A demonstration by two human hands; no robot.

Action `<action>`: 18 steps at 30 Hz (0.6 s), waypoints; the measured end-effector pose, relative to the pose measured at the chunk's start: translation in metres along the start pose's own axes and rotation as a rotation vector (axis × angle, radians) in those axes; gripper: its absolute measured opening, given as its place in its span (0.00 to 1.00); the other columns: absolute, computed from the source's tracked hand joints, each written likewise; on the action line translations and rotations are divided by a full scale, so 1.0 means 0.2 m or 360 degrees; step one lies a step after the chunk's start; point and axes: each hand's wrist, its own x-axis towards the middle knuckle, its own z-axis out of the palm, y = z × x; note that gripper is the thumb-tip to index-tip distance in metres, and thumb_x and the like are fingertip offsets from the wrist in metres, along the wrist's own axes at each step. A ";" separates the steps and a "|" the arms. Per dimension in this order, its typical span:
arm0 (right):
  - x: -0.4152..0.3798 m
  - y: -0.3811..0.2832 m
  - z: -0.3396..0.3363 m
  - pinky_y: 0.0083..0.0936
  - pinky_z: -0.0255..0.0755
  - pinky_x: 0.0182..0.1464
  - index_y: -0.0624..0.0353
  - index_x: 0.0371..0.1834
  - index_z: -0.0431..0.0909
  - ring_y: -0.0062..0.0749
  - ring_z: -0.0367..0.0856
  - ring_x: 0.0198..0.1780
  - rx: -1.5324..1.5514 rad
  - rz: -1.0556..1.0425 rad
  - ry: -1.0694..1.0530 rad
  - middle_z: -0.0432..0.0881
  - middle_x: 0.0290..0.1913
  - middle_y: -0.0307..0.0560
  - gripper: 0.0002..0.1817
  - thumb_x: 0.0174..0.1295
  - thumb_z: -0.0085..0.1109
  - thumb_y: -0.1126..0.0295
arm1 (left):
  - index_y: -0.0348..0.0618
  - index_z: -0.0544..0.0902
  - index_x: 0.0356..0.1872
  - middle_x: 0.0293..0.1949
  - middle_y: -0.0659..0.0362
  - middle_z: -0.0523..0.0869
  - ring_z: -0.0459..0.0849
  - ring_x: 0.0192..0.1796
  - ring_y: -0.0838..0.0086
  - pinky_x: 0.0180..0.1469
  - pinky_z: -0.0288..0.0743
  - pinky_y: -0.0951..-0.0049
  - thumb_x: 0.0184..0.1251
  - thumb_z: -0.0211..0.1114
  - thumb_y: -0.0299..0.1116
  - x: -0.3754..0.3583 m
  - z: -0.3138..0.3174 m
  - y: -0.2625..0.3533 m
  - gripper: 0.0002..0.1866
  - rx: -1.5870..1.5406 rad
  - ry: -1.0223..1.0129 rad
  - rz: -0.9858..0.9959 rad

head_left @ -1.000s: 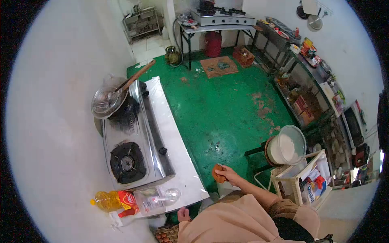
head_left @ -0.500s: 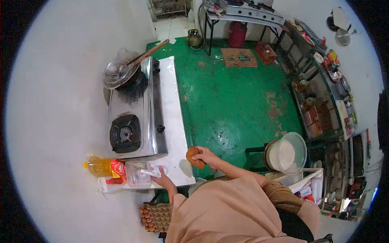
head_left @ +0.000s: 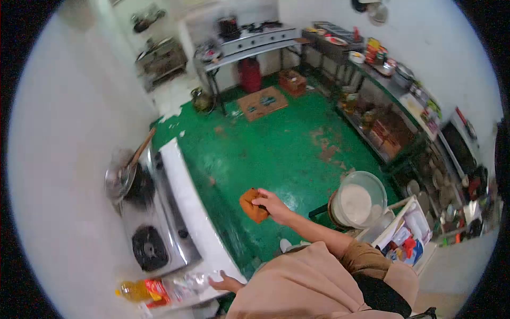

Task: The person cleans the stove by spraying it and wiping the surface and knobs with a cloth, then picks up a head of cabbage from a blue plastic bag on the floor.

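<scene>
My right hand (head_left: 272, 206) is closed round a folded orange-brown cloth (head_left: 254, 206), held up in front of me with the green floor behind it. My left hand (head_left: 226, 282) is low at the near end of the white table (head_left: 183, 178), thumb and fingers apart. Right beside its fingertips lies some clear plastic packaging (head_left: 188, 286), blurred. Farther left, an oil bottle (head_left: 133, 290) with yellow contents lies beside a red-labelled package (head_left: 156, 291). A two-burner gas stove (head_left: 172, 223) stands on the table, with a glass-lidded pan (head_left: 119, 181) on its far burner.
A clear tub (head_left: 380, 196) of whitish contents stands on a stool at my right, next to an open box (head_left: 414, 239) of packets. Shelving (head_left: 393, 95) runs along the right wall. A larger stove (head_left: 260, 40) and a red gas cylinder (head_left: 249, 74) are at the back.
The view has swung left and up, showing more of the back. My left hand has loosened from the white plastic it held; my right hand still holds the cloth, now away from the table edge.
</scene>
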 end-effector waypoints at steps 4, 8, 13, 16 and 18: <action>-0.04 -0.48 -0.02 0.23 0.72 0.44 0.63 0.51 0.72 0.20 0.76 0.41 -0.0274 -0.0440 0.0015 0.80 0.42 0.39 0.20 0.57 0.64 0.67 | 0.33 0.77 0.50 0.49 0.52 0.80 0.76 0.54 0.68 0.62 0.65 0.69 0.67 0.56 0.27 -0.14 0.16 0.89 0.13 -0.0854 -0.1281 0.0190; -0.18 -0.88 0.07 0.23 0.72 0.43 0.63 0.48 0.74 0.21 0.76 0.40 -0.0396 -0.0678 -0.0152 0.80 0.40 0.38 0.18 0.57 0.65 0.66 | 0.35 0.73 0.56 0.53 0.52 0.79 0.75 0.59 0.67 0.64 0.64 0.69 0.70 0.53 0.36 -0.38 0.23 1.81 0.19 -0.1179 -0.1820 0.0799; -0.31 -1.16 0.05 0.24 0.72 0.45 0.62 0.42 0.77 0.24 0.77 0.42 -0.0879 -0.1107 -0.0024 0.80 0.39 0.40 0.12 0.56 0.63 0.69 | 0.37 0.71 0.56 0.56 0.50 0.77 0.75 0.60 0.66 0.64 0.65 0.67 0.63 0.64 0.33 -0.61 0.27 2.35 0.22 -0.1698 -0.2322 0.1023; -0.35 -1.27 -0.03 0.27 0.70 0.51 0.60 0.37 0.79 0.36 0.77 0.47 -0.1632 -0.1935 0.0380 0.79 0.42 0.44 0.10 0.52 0.64 0.70 | 0.38 0.76 0.46 0.56 0.50 0.78 0.75 0.59 0.68 0.63 0.66 0.68 0.56 0.69 0.27 -0.65 0.34 2.41 0.17 -0.1619 -0.2368 0.1140; -0.38 -1.32 -0.09 0.26 0.69 0.52 0.61 0.37 0.79 0.32 0.77 0.47 -0.1651 -0.1910 0.0370 0.79 0.44 0.44 0.09 0.55 0.63 0.71 | 0.39 0.76 0.32 0.54 0.51 0.79 0.76 0.57 0.70 0.61 0.67 0.70 0.52 0.72 0.25 -0.66 0.36 2.45 0.12 -0.1505 -0.2238 0.1351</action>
